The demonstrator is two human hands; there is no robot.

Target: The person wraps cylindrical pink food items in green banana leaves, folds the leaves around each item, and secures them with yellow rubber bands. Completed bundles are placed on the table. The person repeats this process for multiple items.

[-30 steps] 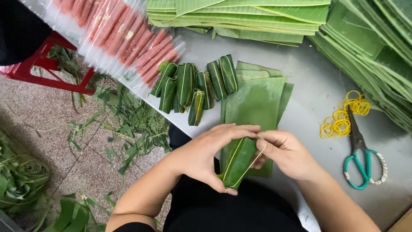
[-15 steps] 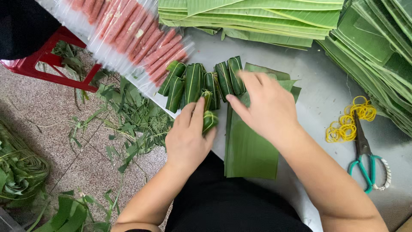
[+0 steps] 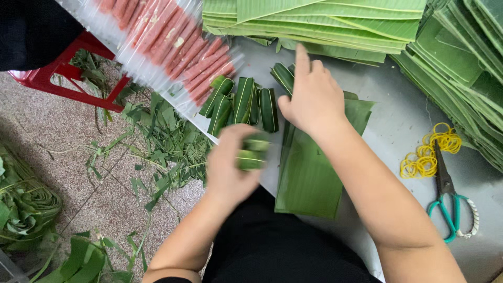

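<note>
The grey bench (image 3: 403, 120) fills most of your view. Along its far edge and right side lie big stacks of cut green leaves (image 3: 325, 21), piled flat so you can pull one off fast. At the far left sits a clear plastic pack of pink sausages (image 3: 173, 47), hanging over the bench edge. On the floor (image 3: 68, 131) below are green leaf scraps and a red stool (image 3: 57, 81).

Right in front of you lies a flat leaf sheet (image 3: 314, 178). It looks spread out to be a ready wrapper. Past it is a row of wrapped leaf rolls (image 3: 243, 102), side by side, likely kept together so the done ones stay apart from the rest.

Your right hand (image 3: 314, 99) reaches over the flat sheet to the far end of the row. Its fingers are spread apart and hold nothing.

Your left hand (image 3: 230, 167) is near the bench edge. Its fingers are curled tight on one small leaf roll (image 3: 252, 152), which pokes out past your fingertips. It is blurry.

To your right lie green-handled scissors (image 3: 448, 204) and a small heap of yellow rubber bands (image 3: 427, 154), touching each other, close enough to grab.
</note>
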